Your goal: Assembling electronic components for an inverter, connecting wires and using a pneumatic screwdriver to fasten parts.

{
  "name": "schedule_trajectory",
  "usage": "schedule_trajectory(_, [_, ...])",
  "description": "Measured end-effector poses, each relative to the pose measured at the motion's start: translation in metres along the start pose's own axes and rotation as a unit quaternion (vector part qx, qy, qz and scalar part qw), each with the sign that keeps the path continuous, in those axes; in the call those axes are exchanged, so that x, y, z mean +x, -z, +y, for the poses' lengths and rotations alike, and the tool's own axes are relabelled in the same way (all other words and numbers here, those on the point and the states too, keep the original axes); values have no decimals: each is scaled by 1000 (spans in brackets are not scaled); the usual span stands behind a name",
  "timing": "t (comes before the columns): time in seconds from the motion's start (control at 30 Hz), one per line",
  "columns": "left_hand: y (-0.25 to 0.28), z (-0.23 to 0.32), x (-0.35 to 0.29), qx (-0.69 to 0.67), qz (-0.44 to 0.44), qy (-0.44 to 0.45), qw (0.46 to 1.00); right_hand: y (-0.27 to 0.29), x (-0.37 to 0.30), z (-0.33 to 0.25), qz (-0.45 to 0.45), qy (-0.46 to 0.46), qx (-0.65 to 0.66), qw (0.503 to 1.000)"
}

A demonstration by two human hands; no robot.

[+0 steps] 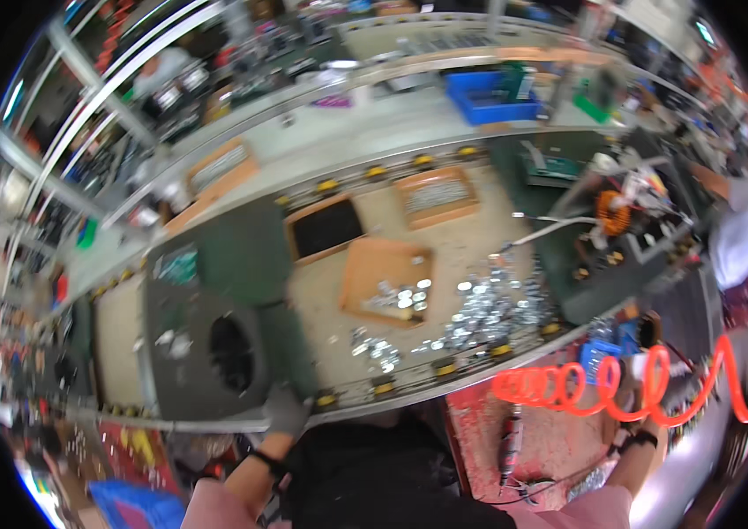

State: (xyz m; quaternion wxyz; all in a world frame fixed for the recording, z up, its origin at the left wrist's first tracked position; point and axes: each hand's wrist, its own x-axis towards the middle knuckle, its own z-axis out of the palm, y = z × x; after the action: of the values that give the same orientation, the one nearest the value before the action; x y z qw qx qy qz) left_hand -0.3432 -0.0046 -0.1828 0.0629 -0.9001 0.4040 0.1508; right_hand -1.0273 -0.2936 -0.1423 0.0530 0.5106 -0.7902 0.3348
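Observation:
My left hand (pixel 287 409), in a grey glove, is at the near edge of a dark board (pixel 189 375) with a black round opening (pixel 231 353). It seems to touch the board's corner, but blur hides how its fingers are set. Off to the right, my right hand (pixel 647 425) is low beside the bench, partly behind an orange-red coiled hose (pixel 656 388). Its fingers are hidden and smeared. A red and black screwdriver-like tool (pixel 510 445) is on the worn red surface (pixel 475 423) between my arms.
Loose shiny metal parts (pixel 497 304) lie spread over the conveyor, beside a tilted cardboard tray (pixel 356 282) holding more. Behind it are a black-lined tray (pixel 328 229) and another parts tray (pixel 436 196). A blue bin (pixel 490 99) stands farther back. A person (pixel 742 234) is at the right.

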Motion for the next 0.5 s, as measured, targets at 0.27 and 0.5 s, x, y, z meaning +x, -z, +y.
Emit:
schedule_trajectory(0.27, [30,36,-11,-149,-202,-266,931,96,-217,-207,-26,40,278,959])
schedule_trajectory(0.5, [120,-82,0,-213,-379,-510,742,156,-367,-413,-126,58,505,852])
